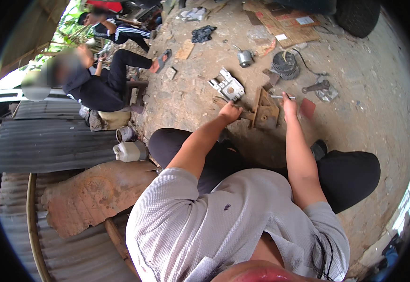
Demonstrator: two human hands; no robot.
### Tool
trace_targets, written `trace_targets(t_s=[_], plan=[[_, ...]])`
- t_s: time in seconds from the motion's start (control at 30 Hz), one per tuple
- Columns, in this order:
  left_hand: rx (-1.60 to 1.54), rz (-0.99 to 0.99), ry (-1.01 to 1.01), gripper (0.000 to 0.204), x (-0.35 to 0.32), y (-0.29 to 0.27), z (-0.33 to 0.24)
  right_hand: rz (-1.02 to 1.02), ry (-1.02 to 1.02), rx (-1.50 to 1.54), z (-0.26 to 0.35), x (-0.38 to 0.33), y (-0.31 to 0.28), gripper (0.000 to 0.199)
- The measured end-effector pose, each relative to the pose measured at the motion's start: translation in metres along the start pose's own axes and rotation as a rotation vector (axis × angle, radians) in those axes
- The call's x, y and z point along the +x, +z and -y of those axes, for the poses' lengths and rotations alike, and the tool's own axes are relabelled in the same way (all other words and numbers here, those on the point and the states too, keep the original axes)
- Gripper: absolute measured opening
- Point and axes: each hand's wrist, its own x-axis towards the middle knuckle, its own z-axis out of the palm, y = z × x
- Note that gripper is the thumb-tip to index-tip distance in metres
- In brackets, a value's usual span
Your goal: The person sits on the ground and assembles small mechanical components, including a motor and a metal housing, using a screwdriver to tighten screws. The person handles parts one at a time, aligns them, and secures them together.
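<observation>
A rusty, heavy metal bracket [266,112] with a short arm stands on the ground in front of me. My left hand [230,112] is closed around the end of that arm, though its fingertips are partly hidden. On the other side, my right hand [289,106] pinches a thin, silvery rod-shaped tool [276,97], whose tip points left against or close to the bracket's upper part; its exact kind is too small to tell. Just beyond my left hand lies a pale cast-metal housing [229,87]. A flat reddish piece [308,108] lies right of my right hand.
Farther off lie a round dark motor part [286,65], a small silver motor [245,58], a connecting rod [316,87] and flattened cardboard [287,26]. A tyre [358,18] stands far right. Two people sit at left, near a white jerrycan [130,152] and corrugated sheets [54,148].
</observation>
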Motion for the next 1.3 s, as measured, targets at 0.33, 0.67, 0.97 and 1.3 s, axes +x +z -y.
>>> trace_targets(t_s=[0.33, 0.67, 0.97, 1.3], plan=[[-0.09, 0.1, -0.072, 0.034, 0.008, 0.044, -0.007, 0.053, 0.037, -0.19, -0.012, -0.008, -0.03, 0.03], [-0.278, -0.046, -0.161, 0.026, 0.003, 0.018, 0.004, 0.419, -0.117, -0.584, -0.027, -0.01, 0.003, 0.034], [-0.444, 0.159, -0.193, 0.047, -0.031, -0.173, 0.036, 0.023, -0.181, -0.563, -0.023, 0.011, 0.048, 0.025], [-0.584, 0.119, -0.256, 0.052, -0.077, -0.174, 0.048, 0.029, -0.139, -0.525, -0.035, 0.015, 0.06, 0.032]])
